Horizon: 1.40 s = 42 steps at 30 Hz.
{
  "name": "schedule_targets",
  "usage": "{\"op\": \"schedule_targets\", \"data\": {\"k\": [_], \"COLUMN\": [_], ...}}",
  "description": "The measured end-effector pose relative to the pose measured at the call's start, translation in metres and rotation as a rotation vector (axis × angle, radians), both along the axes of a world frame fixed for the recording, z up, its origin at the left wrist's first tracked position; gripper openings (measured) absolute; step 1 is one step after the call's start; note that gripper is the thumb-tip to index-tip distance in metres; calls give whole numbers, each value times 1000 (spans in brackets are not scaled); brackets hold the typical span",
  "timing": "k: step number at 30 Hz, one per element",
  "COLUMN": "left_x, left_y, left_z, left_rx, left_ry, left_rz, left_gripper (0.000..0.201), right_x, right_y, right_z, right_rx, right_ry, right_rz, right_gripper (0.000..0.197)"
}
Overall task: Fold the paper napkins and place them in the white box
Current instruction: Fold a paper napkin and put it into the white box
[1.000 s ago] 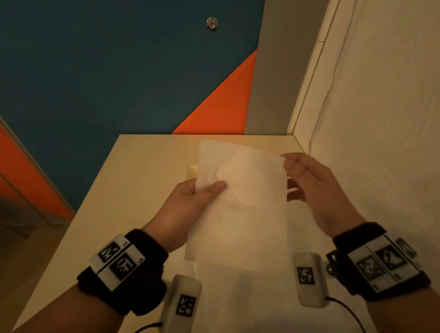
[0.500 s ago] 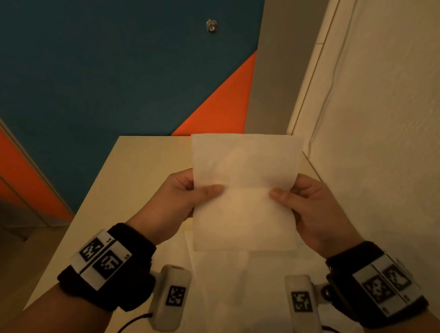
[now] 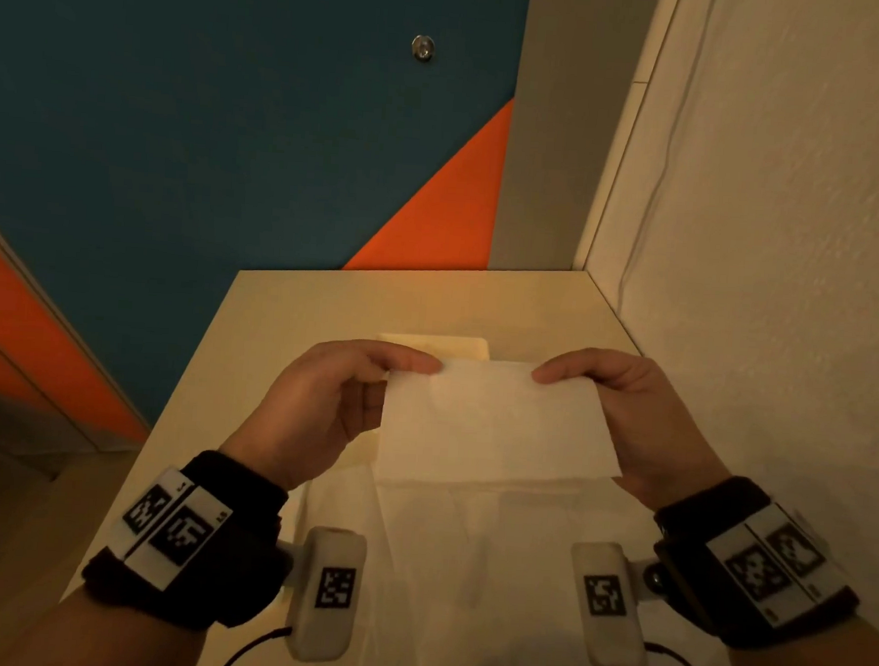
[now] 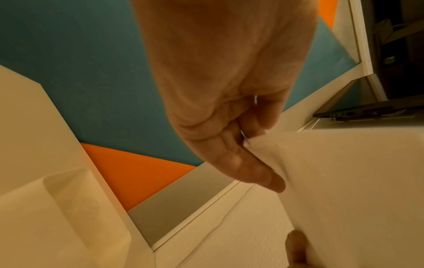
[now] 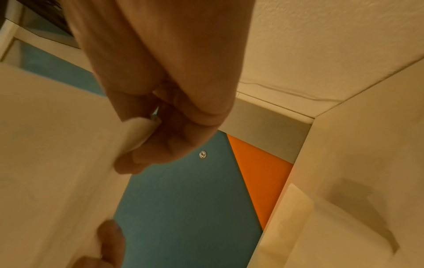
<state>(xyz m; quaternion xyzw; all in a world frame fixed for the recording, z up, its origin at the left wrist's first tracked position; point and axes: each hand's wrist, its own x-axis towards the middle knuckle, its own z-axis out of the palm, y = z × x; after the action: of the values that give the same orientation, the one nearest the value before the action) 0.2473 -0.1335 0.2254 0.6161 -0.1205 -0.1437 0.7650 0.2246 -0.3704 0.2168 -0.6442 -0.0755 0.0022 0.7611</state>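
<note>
A white paper napkin (image 3: 493, 423), folded in half into a wide rectangle, hangs in the air above the table. My left hand (image 3: 330, 403) pinches its upper left corner between thumb and fingers. My right hand (image 3: 627, 421) pinches the upper right corner the same way. The left wrist view shows the napkin (image 4: 355, 181) and the left hand (image 4: 231, 108) holding its edge. In the right wrist view the right hand (image 5: 165, 116) pinches the doubled edge of the napkin (image 5: 52, 154). The white box (image 3: 434, 345) lies on the table beyond the napkin, mostly hidden behind it.
More flat white napkins (image 3: 464, 566) lie on the pale table (image 3: 273, 322) under my wrists. A white textured wall (image 3: 792, 251) bounds the table on the right. A blue and orange floor (image 3: 182, 137) lies beyond the table's far and left edges.
The napkin's upper half has been folded down over the lower half. Both hands moved from its side edges to the upper corners, and the napkin now sits lower and flatter.
</note>
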Motion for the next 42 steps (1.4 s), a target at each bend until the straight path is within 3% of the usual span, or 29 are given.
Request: {"op": "schedule_targets", "data": {"k": [5, 10, 15, 17, 21, 23, 24, 26, 28, 31, 34, 37, 42], "left_x": [2, 3, -1, -4, -7, -7, -7, -10, -14, -15, -14, -11, -7], "left_y": [4, 5, -3, -7, -16, -21, -24, -30, -32, -29, -17, 5, 60], "left_z": [-2, 1, 4, 4, -6, -15, -20, -31, -42, -58, -75, -90, -127], "left_rx": [0, 106, 211, 229, 60, -2, -17, -39, -24, 8, 32, 87, 240], "left_ry": [-25, -20, -76, -114, -96, -71, -57, -31, -1, 66, 121, 133, 189], "left_rz": [-109, -291, -350, -274, 19, 156, 204, 238, 178, 103, 154, 226, 368], "left_gripper": [30, 34, 22, 26, 34, 40, 41, 40, 41, 45, 47, 48, 44], "right_x": [6, 12, 16, 15, 15, 12, 9, 6, 3, 3, 3, 7, 11], "right_y": [-4, -8, -3, 0, 1, 6, 11, 20, 27, 31, 29, 19, -7], "right_z": [0, 7, 19, 23, 20, 13, 9, -3, -15, -30, -46, -68, -121], "right_rx": [-56, -134, -221, -218, 124, 177, 143, 46, -48, -170, -238, -350, -815], "right_ry": [-20, -70, -124, -133, 113, 165, 166, 132, 109, 116, 154, 232, 333], "right_rz": [52, 201, 255, 206, 66, 67, 57, 15, -20, 27, 60, -35, -80], "right_gripper": [50, 2, 7, 13, 29, 33, 32, 49, 63, 65, 65, 63, 36]}}
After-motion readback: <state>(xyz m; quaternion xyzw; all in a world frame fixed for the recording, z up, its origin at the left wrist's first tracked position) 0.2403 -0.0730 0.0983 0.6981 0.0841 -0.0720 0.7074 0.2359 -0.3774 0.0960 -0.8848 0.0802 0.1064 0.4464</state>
